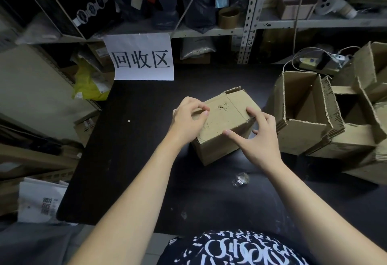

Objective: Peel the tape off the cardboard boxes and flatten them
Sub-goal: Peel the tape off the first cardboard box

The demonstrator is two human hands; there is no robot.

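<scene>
While right hand (pixel 259 137), fingers spread, braces box (pixel 226 116) at centre of bench (pixel 136 149), left hand (pixel 188 116) pinches its top edge, likely picking for tape end; tape too faint to see. Step: peeling. Next needs firm pinch, steady pull along seam

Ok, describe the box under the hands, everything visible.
The box is small, brown corrugated cardboard, closed, standing at an angle on the dark table. Its top is scuffed, with torn patches and a seam between flaps; one flap edge sticks up at the far corner. The left hand pinches at its top left edge; the right hand, fingers spread, touches its near right corner. Tape cannot be made out.
</scene>
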